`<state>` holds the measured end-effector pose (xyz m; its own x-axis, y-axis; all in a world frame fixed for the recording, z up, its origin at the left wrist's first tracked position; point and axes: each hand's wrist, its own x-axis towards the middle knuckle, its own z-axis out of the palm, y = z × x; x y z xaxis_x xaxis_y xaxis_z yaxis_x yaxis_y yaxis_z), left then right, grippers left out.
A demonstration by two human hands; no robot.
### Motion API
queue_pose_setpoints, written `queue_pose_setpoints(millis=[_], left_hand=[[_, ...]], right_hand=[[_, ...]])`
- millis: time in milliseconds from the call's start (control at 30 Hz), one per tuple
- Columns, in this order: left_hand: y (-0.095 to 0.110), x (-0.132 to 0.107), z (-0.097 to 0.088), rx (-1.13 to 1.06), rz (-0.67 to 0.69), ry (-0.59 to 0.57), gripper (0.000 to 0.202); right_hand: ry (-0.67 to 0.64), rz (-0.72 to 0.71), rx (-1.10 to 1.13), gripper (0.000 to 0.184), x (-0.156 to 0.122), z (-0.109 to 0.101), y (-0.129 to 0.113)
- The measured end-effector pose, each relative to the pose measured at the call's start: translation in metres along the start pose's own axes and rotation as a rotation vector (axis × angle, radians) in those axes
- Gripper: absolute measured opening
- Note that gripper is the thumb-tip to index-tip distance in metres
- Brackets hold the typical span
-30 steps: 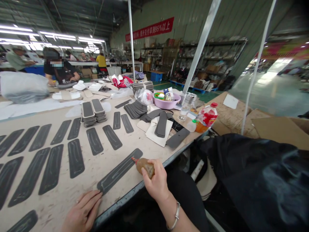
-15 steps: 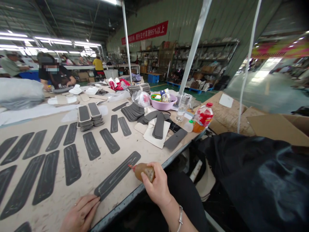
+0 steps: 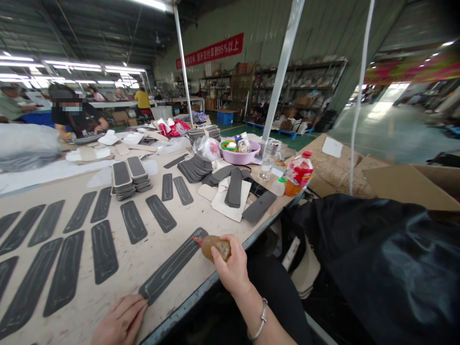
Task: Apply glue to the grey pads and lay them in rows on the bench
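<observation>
My right hand [image 3: 233, 268] is wrapped round a squeeze bottle [image 3: 215, 248] of brownish glue with a red nozzle. The nozzle tip is over the far end of a long dark grey strip [image 3: 172, 266] with rounded ends. Pale shiny lines of glue run along this strip. At its near end, my left hand [image 3: 120, 318] has its fingertips closed on the corner, holding it against the table. Several similar dark strips lie to the left, such as one strip [image 3: 104, 251] with glue lines on its face.
Stacked pieces [image 3: 131, 177] stand mid-table, with a fanned dark pile [image 3: 195, 167] behind. A pink basin [image 3: 240, 155], glass jar [image 3: 266, 167] and red-labelled bottle [image 3: 299, 175] sit near the right edge. A co-worker [image 3: 77, 115] is across the table. Black fabric [image 3: 377, 263] lies at right.
My right hand has moved the bottle slightly up along the strip, its nozzle nearer the far end. My left hand stays at the near corner. The view has shifted slightly.
</observation>
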<state>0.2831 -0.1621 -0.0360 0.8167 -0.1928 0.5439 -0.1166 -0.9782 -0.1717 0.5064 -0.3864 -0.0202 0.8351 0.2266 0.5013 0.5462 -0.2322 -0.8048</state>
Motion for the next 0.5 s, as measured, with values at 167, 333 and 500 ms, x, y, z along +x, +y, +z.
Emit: queue_pose_setpoints(millis=[167, 333, 500], left_hand=[[0.005, 0.001, -0.002, -0.029, -0.076, 0.025, 0.032], [0.008, -0.001, 0.000, -0.039, -0.072, 0.016, 0.027], [0.020, -0.005, -0.036, -0.033, -0.242, -0.047, 0.024]], right_hand=[[0.056, -0.002, -0.031, 0.018, -0.003, -0.014, 0.003], [-0.097, 0.085, 0.162, 0.019, -0.011, -0.014, -0.002], [0.062, 0.429, 0.652, 0.033, -0.015, -0.019, 0.003]])
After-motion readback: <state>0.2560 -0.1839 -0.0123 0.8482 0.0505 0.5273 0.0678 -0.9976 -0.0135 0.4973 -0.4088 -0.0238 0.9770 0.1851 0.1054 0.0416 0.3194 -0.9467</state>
